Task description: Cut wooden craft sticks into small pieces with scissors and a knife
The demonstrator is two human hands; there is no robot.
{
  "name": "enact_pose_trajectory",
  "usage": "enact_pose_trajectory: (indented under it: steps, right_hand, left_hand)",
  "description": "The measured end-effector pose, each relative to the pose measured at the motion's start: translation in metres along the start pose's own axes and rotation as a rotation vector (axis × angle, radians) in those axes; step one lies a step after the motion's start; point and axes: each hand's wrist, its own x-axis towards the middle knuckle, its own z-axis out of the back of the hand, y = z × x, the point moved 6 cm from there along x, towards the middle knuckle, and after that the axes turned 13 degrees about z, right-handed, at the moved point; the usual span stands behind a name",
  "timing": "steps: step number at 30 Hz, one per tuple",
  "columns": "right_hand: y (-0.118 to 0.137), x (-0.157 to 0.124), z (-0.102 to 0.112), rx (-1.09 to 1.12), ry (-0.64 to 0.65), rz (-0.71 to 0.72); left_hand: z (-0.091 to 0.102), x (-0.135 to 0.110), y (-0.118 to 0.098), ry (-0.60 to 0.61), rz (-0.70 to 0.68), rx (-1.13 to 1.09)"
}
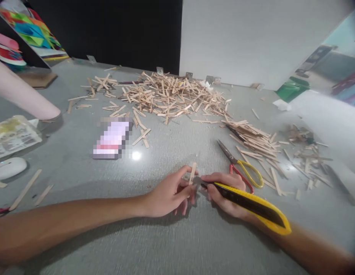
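My left hand pinches a short wooden stick and holds it upright on the grey table. My right hand is wrapped round a yellow and black utility knife. The knife's blade tip touches the lower part of the stick. Both hands rest on the table near its front middle.
Red and yellow scissors lie just right of my hands. A big heap of wooden sticks covers the far middle, with more cut sticks at the right. A phone, a white mouse and another person's arm are at the left.
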Motion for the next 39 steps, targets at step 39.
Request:
enact_pose_trajectory:
  steps: [39]
  right_hand:
    - [0.001,-0.001,-0.009,-0.031,0.034,0.117]
  left_hand:
    - [0.000,-0.005,-0.004,-0.087,-0.008,0.173]
